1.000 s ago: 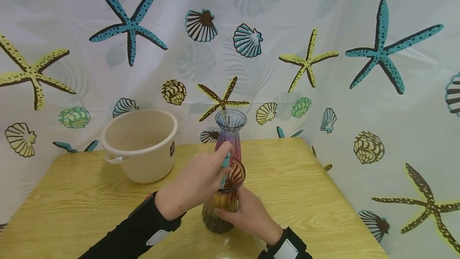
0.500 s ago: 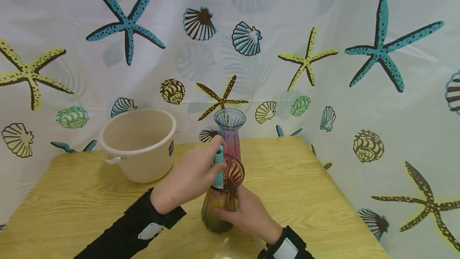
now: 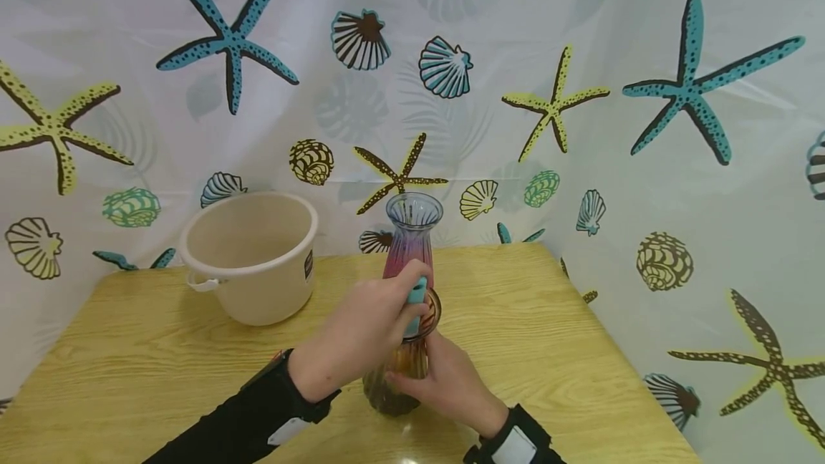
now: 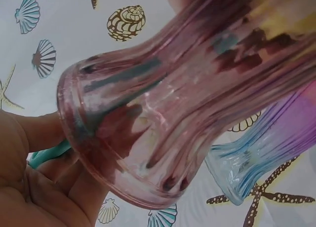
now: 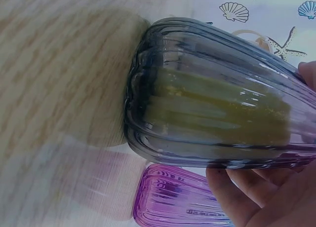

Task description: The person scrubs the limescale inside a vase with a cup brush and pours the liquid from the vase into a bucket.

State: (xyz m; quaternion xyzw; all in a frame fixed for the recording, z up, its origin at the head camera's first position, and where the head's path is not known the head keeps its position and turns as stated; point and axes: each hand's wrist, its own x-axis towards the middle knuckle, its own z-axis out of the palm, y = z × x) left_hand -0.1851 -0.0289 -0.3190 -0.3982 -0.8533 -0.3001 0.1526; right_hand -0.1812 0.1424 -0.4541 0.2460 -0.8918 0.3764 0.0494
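A ribbed glass vase, amber above and dark at the base (image 3: 391,396), stands on the table, its rim toward the camera. My left hand (image 3: 364,328) grips the teal handle (image 3: 415,301) of a sponge bottle brush at the vase's mouth. Through the glass in the right wrist view, the brush's yellow sponge head (image 5: 217,111) shows inside the body. My right hand (image 3: 459,387) holds the vase from the right side, thumb in front and fingers behind. Left fingers (image 4: 49,133) sit right at the rim in the left wrist view.
Just behind stands a second ribbed vase (image 3: 412,238), blue at the top and pink-purple below. A cream bucket (image 3: 258,299) with a handle is at the back left of the wooden table (image 3: 528,328). A shell-and-starfish curtain (image 3: 490,6) hangs behind and along the right side.
My left hand and the brush handle shifted left, then swung back right over the vase's mouth. The right hand and the amber vase have stayed nearly in place.
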